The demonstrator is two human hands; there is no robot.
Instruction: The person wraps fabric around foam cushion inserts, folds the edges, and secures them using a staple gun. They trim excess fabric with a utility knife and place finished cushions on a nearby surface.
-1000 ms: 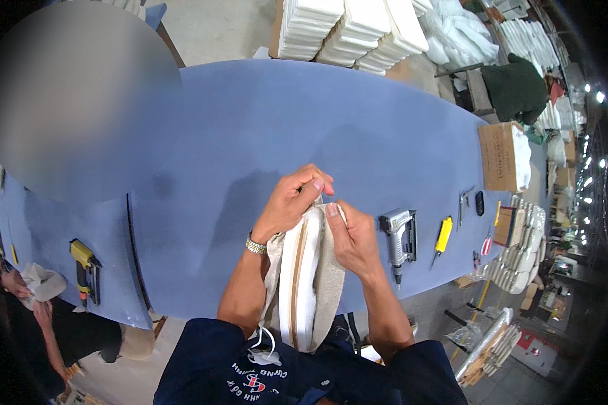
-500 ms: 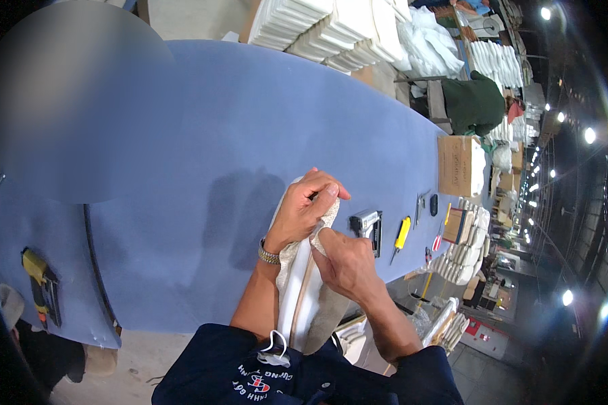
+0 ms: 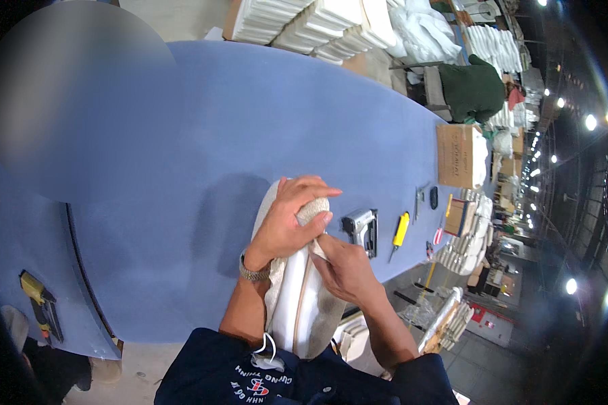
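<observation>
A padded panel stands on edge in front of my chest, with white foam and a thin wooden strip showing along its side. Beige fabric covers its far end and hangs loose along the edges. Across that end lies my left hand, a watch on its wrist, fingers curved over the fabric and thumb pressed on it. My right hand pinches the fabric edge beside the wooden strip, close to the left thumb. Right of the hands, a staple gun lies on the blue-covered table.
A yellow-handled screwdriver, pliers and a dark object lie further right. A cardboard box stands at the table's right end. Another staple gun is at lower left. A co-worker in dark green bends near stacked white pads.
My left hand has spread over the panel's end, and the fabric now covers more of that end. My right hand stays pinched at the fabric edge. The view has shifted slightly.
</observation>
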